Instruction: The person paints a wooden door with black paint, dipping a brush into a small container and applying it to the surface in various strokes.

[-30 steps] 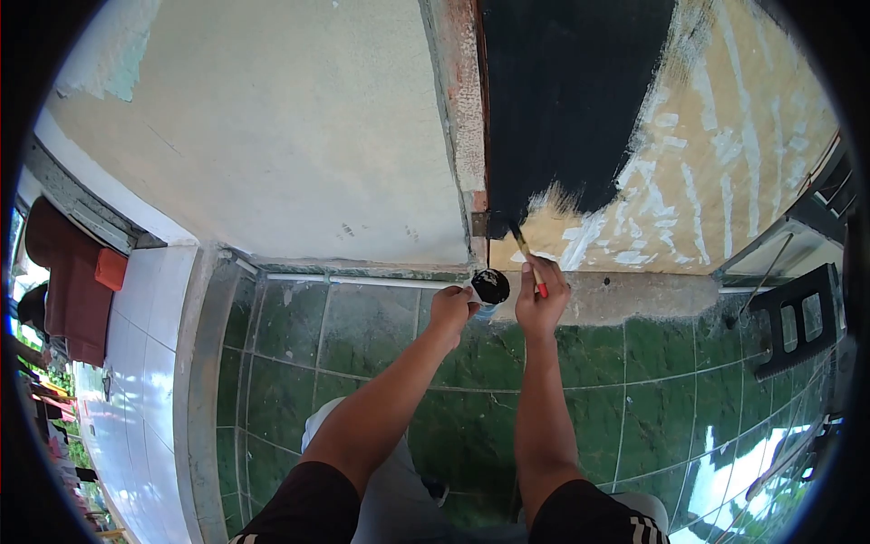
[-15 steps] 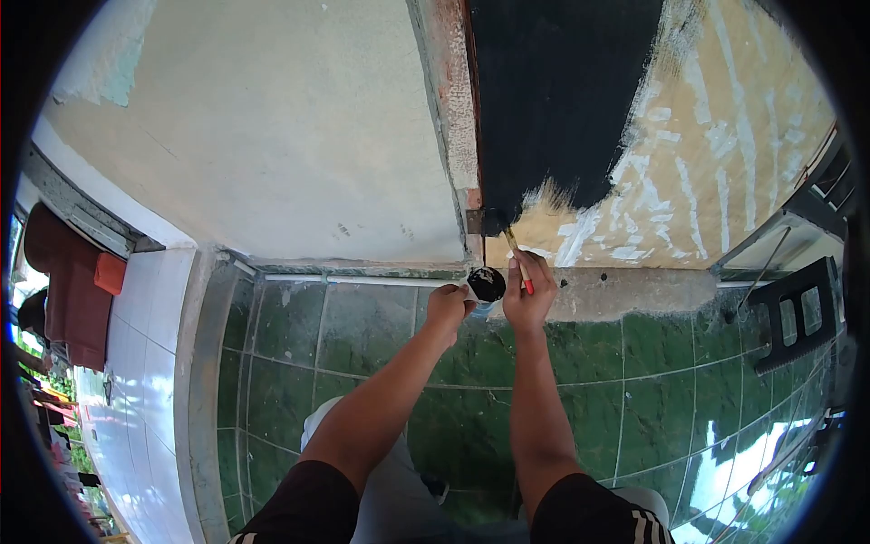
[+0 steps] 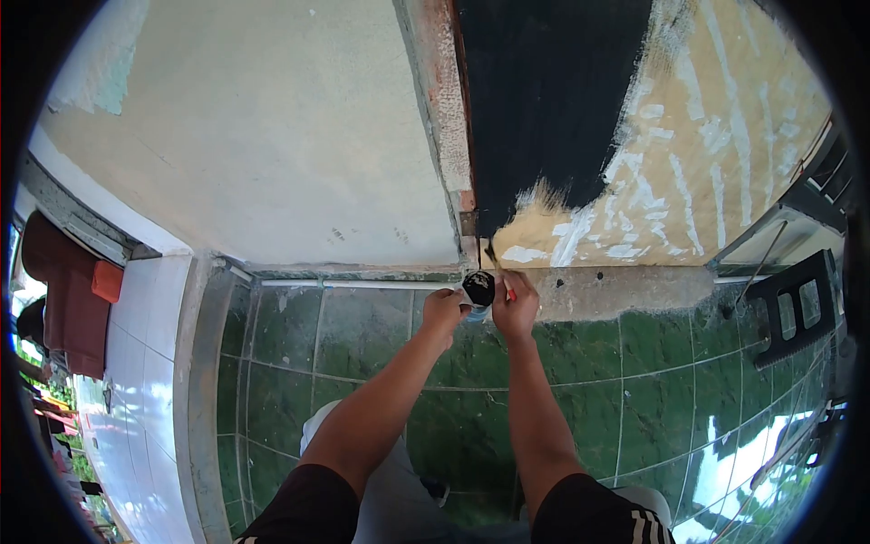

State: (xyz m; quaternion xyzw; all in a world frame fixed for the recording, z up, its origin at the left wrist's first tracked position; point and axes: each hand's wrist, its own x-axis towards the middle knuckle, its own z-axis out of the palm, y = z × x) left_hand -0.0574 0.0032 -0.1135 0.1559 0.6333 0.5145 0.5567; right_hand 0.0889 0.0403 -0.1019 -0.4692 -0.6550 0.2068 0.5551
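My left hand (image 3: 444, 311) is closed on a small cup of black paint (image 3: 478, 287), held near the foot of the wall. Just to its right, my right hand (image 3: 517, 306) grips a paintbrush (image 3: 494, 257) with a red-ended handle. The bristles touch or almost touch the wall's low edge, below the black painted area (image 3: 553, 100). Beige wall with white streaks (image 3: 689, 163) lies right of the black paint.
A pale wall (image 3: 272, 136) stands at the left, with a white pipe (image 3: 381, 284) along its base. Green tiles (image 3: 580, 390) cover the floor. A black plastic stool (image 3: 770, 317) is at the right, and a brown covered item (image 3: 72, 308) at the far left.
My right hand and the brush have moved down and left, lower along the wall's edge. The cup and my left hand have shifted slightly left, along with a small shift of the view.
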